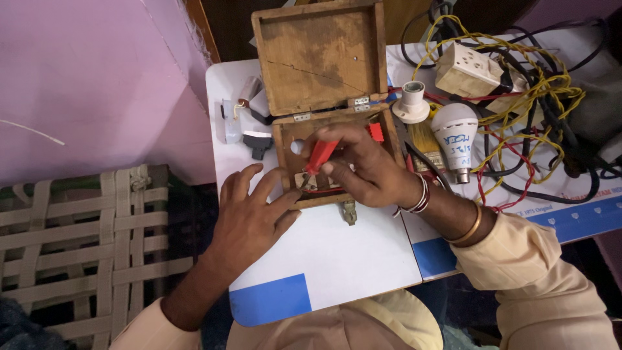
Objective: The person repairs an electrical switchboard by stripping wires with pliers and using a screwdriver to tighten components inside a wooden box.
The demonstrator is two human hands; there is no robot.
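Fingers of the right hand [363, 170] pinch a red-handled screwdriver [322, 155], its tip angled down into the open wooden box [304, 133]. The left hand [249, 217] lies spread and flat on the white table [337, 259], holding nothing, its fingertips resting against the box's front edge as if to steady it.

The box stands near the middle of the table with its lid [317, 55] swung back on two hinges. Inside, red wires and a small metal part show beneath the screwdriver tip; what the tip touches is hidden by the right hand.

By my reading, the work inside the box is under way and not finished: the lid is open, the tool is in the compartment, and the loose parts outside remain unfitted. A white bulb [455, 133] lies just right of the box, a white lamp holder [412, 100] beside it, and a socket block [468, 76] sits amid a tangle of yellow, red and black wires [538, 91] farther right. Small white and black fittings [249, 126] lie left of the box.
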